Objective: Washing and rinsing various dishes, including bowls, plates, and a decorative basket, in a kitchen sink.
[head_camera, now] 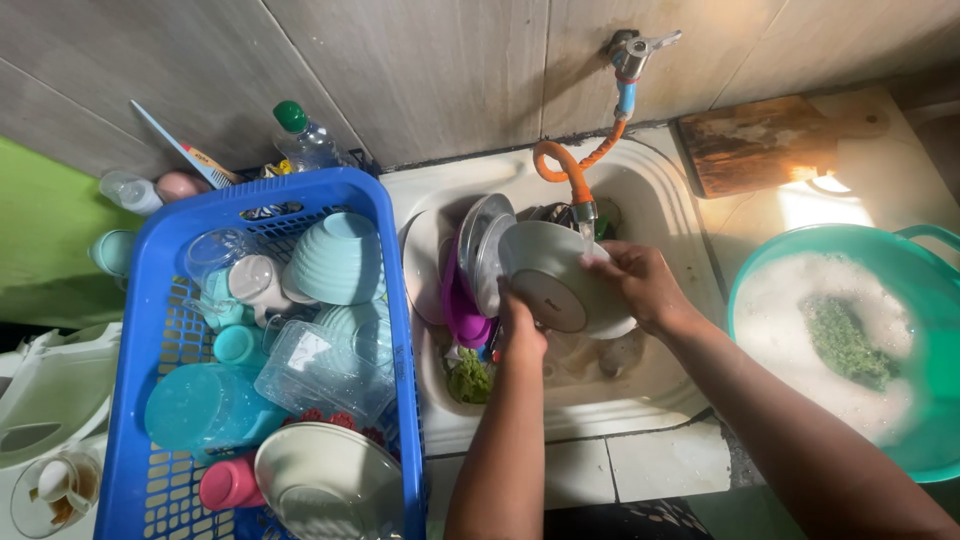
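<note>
- a blue basket (130, 330) of cups and bowls is seen well left of the left hand.
- a green basin (935, 330) of suds is set right of the right hand.
- a white plate (560, 280) is held tilted over the sink (660, 200), under the hose.
- the left hand (520, 325) is clamped on the plate's lower edge.
- the right hand (640, 280) is closed on its right rim.

Two bare forearms are showing in the head view, with no sleeves, watch, bracelet or gloves on them. The left hand (520, 325) and right hand (640, 285) are showing no rings on the parts in view. The fingers (603, 262) are looking wet. The left forearm is showing slimmer than the right one, which is filling the lower right corner.
</note>
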